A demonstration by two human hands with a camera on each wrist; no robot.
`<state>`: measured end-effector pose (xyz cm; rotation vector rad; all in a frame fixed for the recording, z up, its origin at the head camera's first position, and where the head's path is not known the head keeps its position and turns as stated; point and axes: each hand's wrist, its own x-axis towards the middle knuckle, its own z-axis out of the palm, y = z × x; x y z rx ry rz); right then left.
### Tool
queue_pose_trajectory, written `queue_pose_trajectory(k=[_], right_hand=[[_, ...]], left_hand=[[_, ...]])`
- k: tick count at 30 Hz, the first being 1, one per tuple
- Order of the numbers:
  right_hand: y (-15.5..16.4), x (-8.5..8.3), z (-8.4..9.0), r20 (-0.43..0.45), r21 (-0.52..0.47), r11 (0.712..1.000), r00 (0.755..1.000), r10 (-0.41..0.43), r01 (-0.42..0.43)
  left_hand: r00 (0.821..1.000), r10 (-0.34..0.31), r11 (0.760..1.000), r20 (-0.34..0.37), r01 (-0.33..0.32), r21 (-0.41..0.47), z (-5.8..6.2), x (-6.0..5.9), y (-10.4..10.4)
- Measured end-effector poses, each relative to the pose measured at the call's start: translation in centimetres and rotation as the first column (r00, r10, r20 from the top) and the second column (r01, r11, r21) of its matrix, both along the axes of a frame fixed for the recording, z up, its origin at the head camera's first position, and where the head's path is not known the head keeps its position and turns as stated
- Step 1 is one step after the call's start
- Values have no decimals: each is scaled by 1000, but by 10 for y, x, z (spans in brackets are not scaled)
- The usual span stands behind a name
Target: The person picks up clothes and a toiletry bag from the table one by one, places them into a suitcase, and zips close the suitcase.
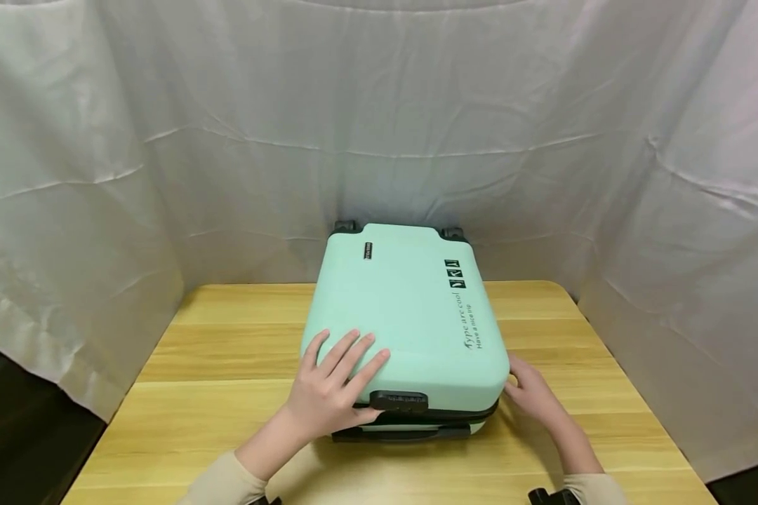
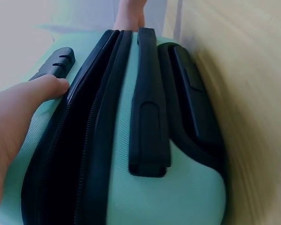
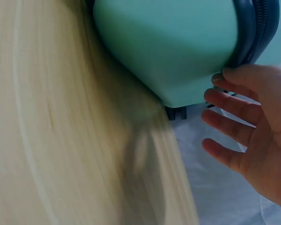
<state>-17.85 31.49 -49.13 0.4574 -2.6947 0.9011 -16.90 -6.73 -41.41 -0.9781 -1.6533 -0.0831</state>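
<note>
- A pale wooden table (image 1: pixel 227 365) with lengthwise boards filled the lower half of the head view, and a creased white cloth backdrop (image 1: pixel 164 140) hung round it at 9, 12 and 3 o'clock.
- A mint-green suitcase (image 1: pixel 410 315) lay flat near the middle of the table, its long axis running from 6 to 12 o'clock.
- Its wheels (image 1: pixel 346 226) pointed to 12 o'clock, toward the cloth; its black carry handle (image 2: pixel 150 117) and combination lock (image 1: pixel 399 400) faced the person at 6 o'clock.
- The shell was hard and smooth with rounded corners; a black zip band (image 2: pixel 89 140) ran round its side, dark lettering ran along the lid at 3 o'clock, and a small label sat near the far edge.
- The left hand (image 1: pixel 335 389) rested flat on the lid's near corner at 7 o'clock, fingers straight and slightly spread, thumb by the lock.
- The right hand (image 1: pixel 533 393) was at the near right corner at 4 o'clock, fingers apart and relaxed, fingertips (image 3: pixel 220 77) touching the side by the zip band without gripping.
</note>
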Motion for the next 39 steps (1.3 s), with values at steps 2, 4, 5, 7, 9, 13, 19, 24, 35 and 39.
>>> queue_pose_trajectory(k=[2,4,5,7,9,13,19,24,35,39], right_hand=[[2,-2,-1,-1,-3,1000,1000,-6,6],[4,-5,-2,-4,-3,1000,1000,-13,13],[4,-6,-3,-8,-1,1000,1000,-16,16],[6,-7,-1,-8,-1,1000,1000,-18,18],[9,-8,1,-7,1,1000,1000,-27,27],[13,-9,4,-41,22,998,998,-49,50],[15,-16,3,-122,79,996,992,-22,31],[14,-20,1,-103,98,995,995,8,2],[13,-20,-4,-51,99,994,997,56,-51],[16,-18,5,-60,135,990,997,50,-41]], left_hand=[[1000,7,1000,1,-7,-8,3,0,2],[1000,14,1000,4,-14,-15,5,1,3],[1000,18,1000,7,-18,-19,6,1,3],[1000,22,1000,8,-22,-23,6,2,3],[1000,17,1000,-2,-17,-22,5,2,3],[1000,6,1000,-20,-6,-18,1,-1,1],[1000,1,1000,-11,-1,1,-4,-2,2],[1000,-4,1000,-12,4,9,-6,-2,4],[1000,7,1000,-13,-7,-6,-7,-3,4],[1000,9,1000,-30,-9,-12,-3,-5,2]])
